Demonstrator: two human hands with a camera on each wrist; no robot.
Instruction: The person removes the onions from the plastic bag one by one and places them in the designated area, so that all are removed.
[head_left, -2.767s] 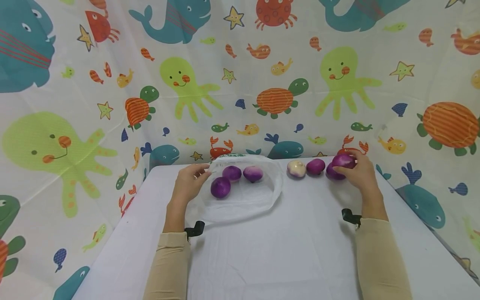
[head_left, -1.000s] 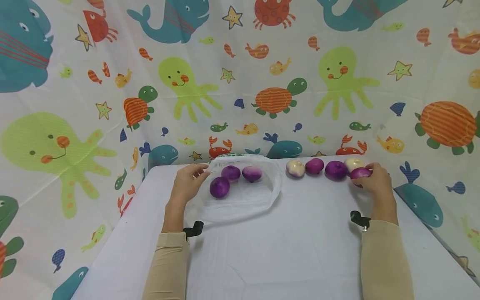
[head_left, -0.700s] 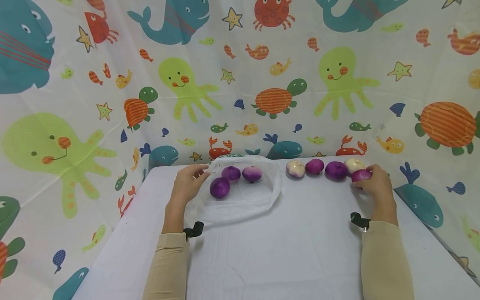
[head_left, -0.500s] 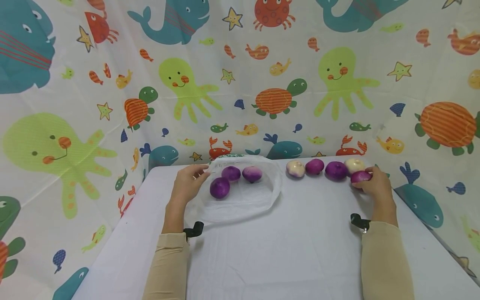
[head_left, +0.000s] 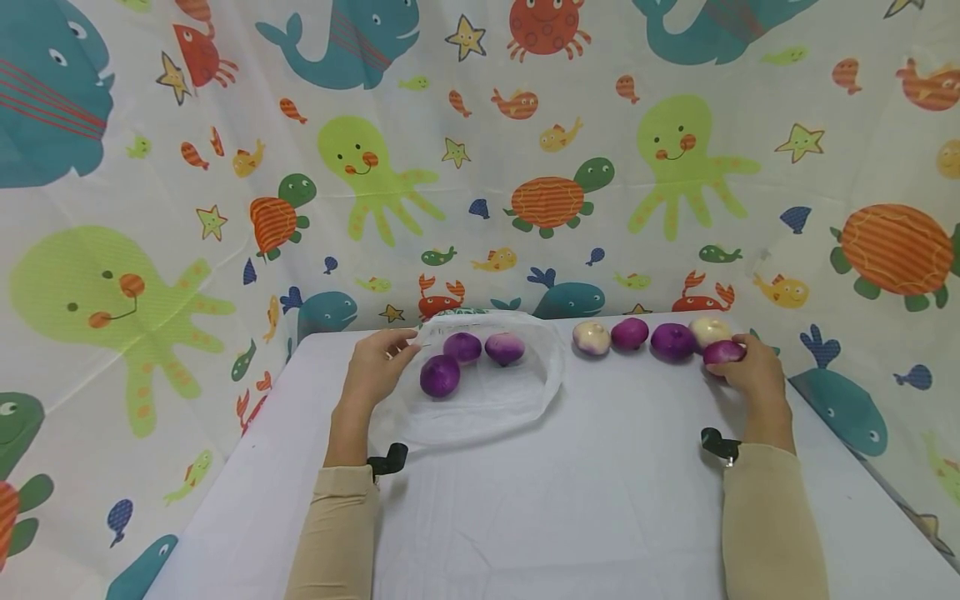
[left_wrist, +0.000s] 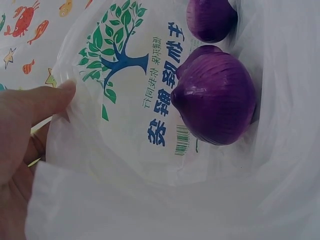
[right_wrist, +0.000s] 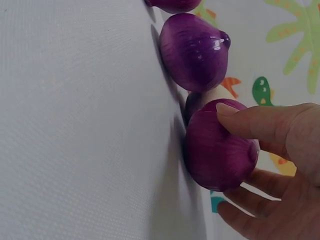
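My left hand (head_left: 377,364) pinches the left rim of a clear-white plastic bag (left_wrist: 125,165) printed with a green tree, holding its mouth apart. Inside lie a purple onion (head_left: 439,376) and two others behind it. At the right end of a row, my right hand (head_left: 757,375) holds a purple onion (right_wrist: 220,150) between thumb and fingers, at or just above the tabletop. Right behind that onion sits a pale onion (head_left: 708,332), partly hidden. To its left stand a dark purple onion (head_left: 672,342), a smaller purple one (head_left: 629,333) and a whitish one (head_left: 591,338).
A white-covered table (head_left: 540,500) stretches in front of the bag and the row. Behind it hangs a curtain (head_left: 480,275) printed with sea animals, close to the back edge. The table's right edge (head_left: 847,450) runs near my right forearm.
Since the earliest frame, my right hand has carried the purple onion right and down, bringing the pale onion into view. Over the last second it is nearly still. My left hand and bag stay put.
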